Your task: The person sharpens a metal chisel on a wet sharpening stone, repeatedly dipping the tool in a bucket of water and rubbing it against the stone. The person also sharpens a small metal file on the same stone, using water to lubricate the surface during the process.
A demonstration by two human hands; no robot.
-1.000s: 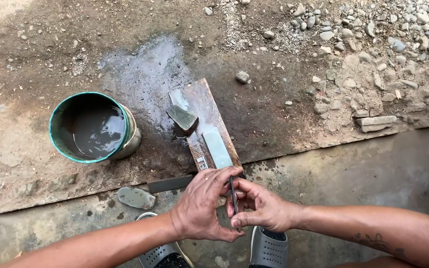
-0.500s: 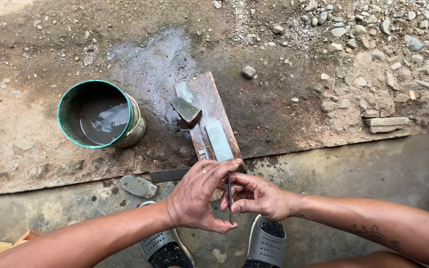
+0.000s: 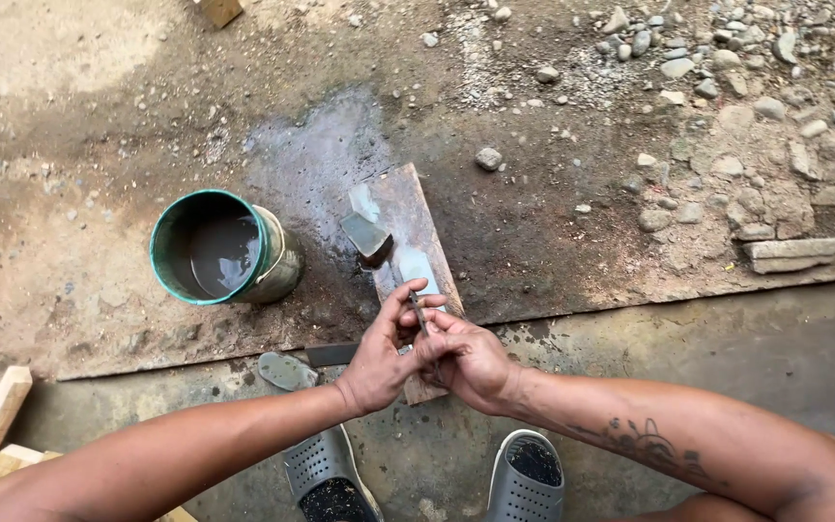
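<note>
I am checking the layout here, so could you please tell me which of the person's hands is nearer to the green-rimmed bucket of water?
Left. The left hand lies right of and below the bucket, apart from it. The right hand lies farther right, beyond the left hand, over the wooden board.

Both forearms bare, coming in from the bottom edge and meeting near frame centre. Left arm runs up from lower left, wrist straight; left hand (image 3: 379, 360) seen from the back, thumb side up, index finger stretched upward, other fingers (image 3: 406, 307) curled in. Right arm enters from lower right, dark tattoo on the forearm, wrist slightly bent; right hand (image 3: 468, 356) closed in a loose fist, knuckles up, fingertips pinched together against the left hand. Hands touch each other. Feet in grey perforated clogs below the hands.
</note>
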